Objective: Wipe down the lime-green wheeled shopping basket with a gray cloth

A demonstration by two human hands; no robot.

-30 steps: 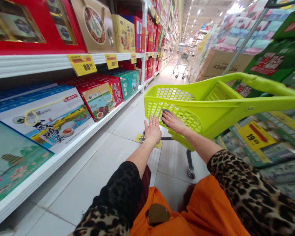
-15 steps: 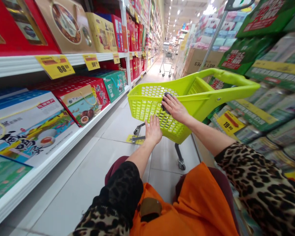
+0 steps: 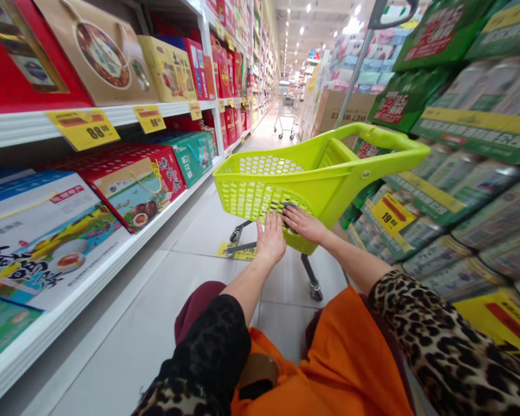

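Observation:
A bright lime-green plastic shopping cart (image 3: 329, 188) with a perforated basket and dark legs on casters stands in front of me. My right hand (image 3: 305, 224) presses a dark grey cloth (image 3: 289, 205) against the low part of the basket's near side; most of the cloth is hidden under the fingers. Just left of it, my left hand (image 3: 270, 238) lies with fingers stretched out at the lower edge of the same side, holding nothing. The two hands almost meet at the fingertips.
White shelves (image 3: 164, 214) with boxed gift sets run along the left. Stacked drink cans (image 3: 455, 173) and green packs (image 3: 429, 63) rise on the right. A metal pole (image 3: 355, 69) stands behind the cart. Another cart (image 3: 286, 112) is farther down the tiled aisle.
My right hand has slid the cloth down the basket's side from near the rim, closer to my left hand. The left hand has stayed at the lower edge. The view has shifted slightly.

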